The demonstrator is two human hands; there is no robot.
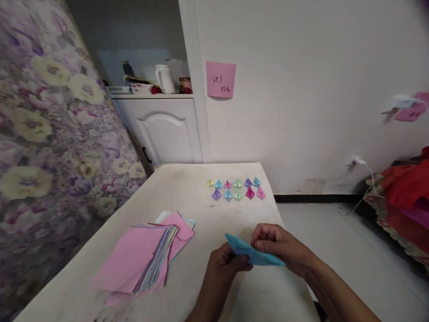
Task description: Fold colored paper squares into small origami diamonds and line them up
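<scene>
Blue paper (pixel 256 256) is off the bench (pixel 187 188), held in the air over its near right part, already folded to a long shape with a point at each end. Left hand (pixel 231 261): grip closed on the paper's lower left edge, thumb across the near face. Right hand (pixel 281 243): fingers curled at the upper edge; cannot tell whether that grip pinches the paper or merely rests against it. Step in hand, as judged: mid-fold shaping. Next move appears to call for a steady left hold while the right fingers work the upper edge, lightly, since thin paper may crease askew. Small folded pieces (pixel 250 193) stand in two rows beyond the hands; a paper stack (pixel 134 255) lies fanned to the left, apart from both hands.
</scene>
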